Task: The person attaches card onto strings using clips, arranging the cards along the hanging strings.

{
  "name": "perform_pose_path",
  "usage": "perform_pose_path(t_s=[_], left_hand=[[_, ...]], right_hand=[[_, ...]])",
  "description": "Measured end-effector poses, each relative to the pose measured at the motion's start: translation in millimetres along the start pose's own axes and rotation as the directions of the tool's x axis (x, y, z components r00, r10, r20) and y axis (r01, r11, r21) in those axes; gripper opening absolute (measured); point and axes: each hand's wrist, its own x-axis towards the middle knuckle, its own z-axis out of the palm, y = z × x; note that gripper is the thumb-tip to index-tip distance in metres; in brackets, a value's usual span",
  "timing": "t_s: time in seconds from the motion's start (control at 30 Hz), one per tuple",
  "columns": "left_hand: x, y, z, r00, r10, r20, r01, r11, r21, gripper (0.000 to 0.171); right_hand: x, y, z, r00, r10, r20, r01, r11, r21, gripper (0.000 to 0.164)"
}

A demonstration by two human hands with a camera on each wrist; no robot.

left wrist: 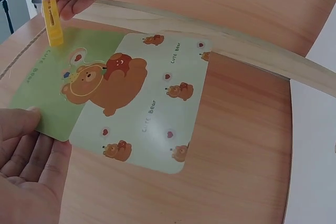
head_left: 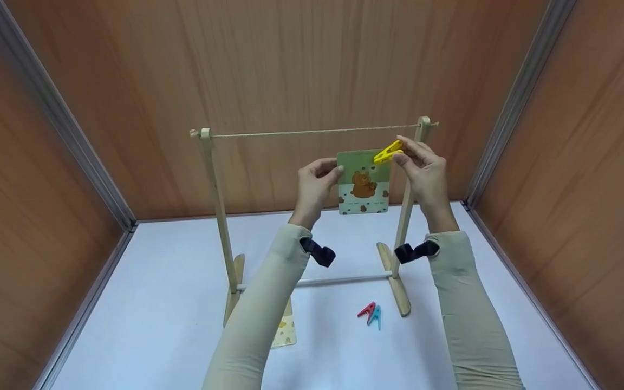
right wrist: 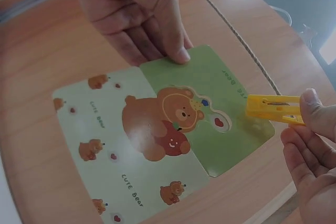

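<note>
My left hand (head_left: pixel 316 187) pinches the left edge of a green and white bear card (head_left: pixel 363 200) between thumb and fingers. The card hangs upright just below the twine (head_left: pixel 290 132) in the head view. My right hand (head_left: pixel 428 173) grips a yellow clothespin (head_left: pixel 388 153) by its handle ends, and its nose overlaps the card's upper right corner. In the right wrist view the clothespin (right wrist: pixel 273 107) lies over the green part of the card (right wrist: pixel 231 145), with the twine (right wrist: pixel 236 32) running behind it.
The twine spans two wooden posts (head_left: pixel 217 206) standing on wooden feet (head_left: pixel 398 295), joined low down by a white bar (head_left: pixel 344 280). A red clothespin (head_left: pixel 366 310) and a blue clothespin (head_left: pixel 377 315) lie on the white table (head_left: pixel 155 303). A yellowish card (head_left: pixel 286 330) is partly hidden under my left forearm.
</note>
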Motion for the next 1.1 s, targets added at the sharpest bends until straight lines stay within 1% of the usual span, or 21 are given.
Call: perform_pose_path(t_s=[0.23,0.47,0.6,0.77,0.9,1.1], left_hand=[[1.7,5.0,1.4,1.0,0.017,0.005,-0.017,1.0,0.008,0.019],[9.7,10.6,2.8,1.0,0.018,-0.013,-0.018,1.0,-0.009,0.019],[13.0,13.0,2.8,1.0,0.012,-0.02,-0.013,1.0,-0.017,0.019],[15.0,16.5,3.3,1.0,0.011,-0.017,-0.011,1.0,-0.014,0.02],[18.2,18.7,4.3,1.0,0.023,-0.016,-0.023,1.0,0.009,0.02],[21.7,21.7,3.8,0.999,0.045,-0.014,-0.045,0.998,0.032,0.02]], right_hand=[[7,-5,2,0.999,-0.039,-0.026,0.039,0.999,-0.002,0.038],[16,-12,3,0.994,-0.08,-0.075,0.08,0.997,0.004,0.036],[20,-15,4,0.992,-0.08,-0.096,0.082,0.997,0.013,0.036],[24,-18,7,0.992,-0.07,-0.1,0.071,0.997,0.006,0.035],[25,-22,10,0.992,-0.07,-0.103,0.07,0.998,-0.001,0.034],[27,-28,13,0.99,-0.074,-0.121,0.077,0.997,0.021,0.032]])
